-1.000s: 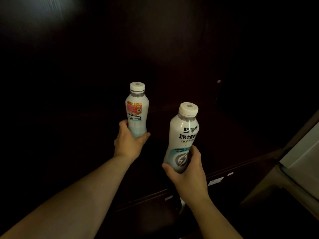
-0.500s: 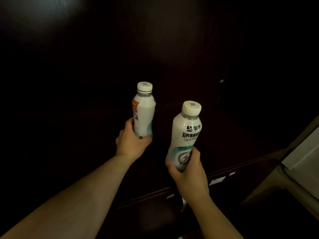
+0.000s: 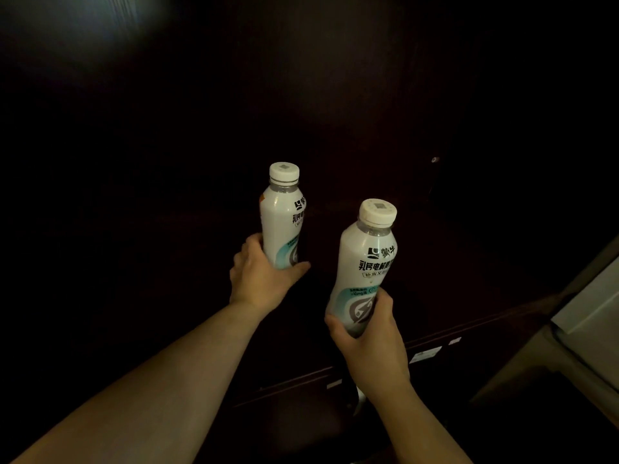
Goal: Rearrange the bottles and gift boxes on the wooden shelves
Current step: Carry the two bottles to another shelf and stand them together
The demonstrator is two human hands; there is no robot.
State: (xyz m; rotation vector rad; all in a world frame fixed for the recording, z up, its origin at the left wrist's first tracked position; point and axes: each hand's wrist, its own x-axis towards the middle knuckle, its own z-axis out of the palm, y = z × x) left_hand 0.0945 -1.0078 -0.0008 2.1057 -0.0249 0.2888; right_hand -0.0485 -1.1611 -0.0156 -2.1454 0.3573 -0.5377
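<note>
I hold two white drink bottles with white caps and black lettering inside a very dark wooden shelf bay. My left hand [image 3: 259, 276] grips the base of the farther bottle [image 3: 283, 216], which stands upright. My right hand [image 3: 368, 333] wraps the lower part of the nearer bottle [image 3: 366, 262], tilted slightly right. The two bottles are apart, side by side. The dark wooden shelf [image 3: 452, 333] shows only as a faint front edge below them. No gift boxes can be made out.
Small white labels [image 3: 423, 356] sit on the shelf's front edge. A pale cabinet or appliance [image 3: 589, 316] stands at the right. The rest of the shelf interior is too dark to read.
My left hand has turned its bottle, so the orange sticker has swung out of sight and the black lettering faces me. Both bottles have shifted slightly right and up.
</note>
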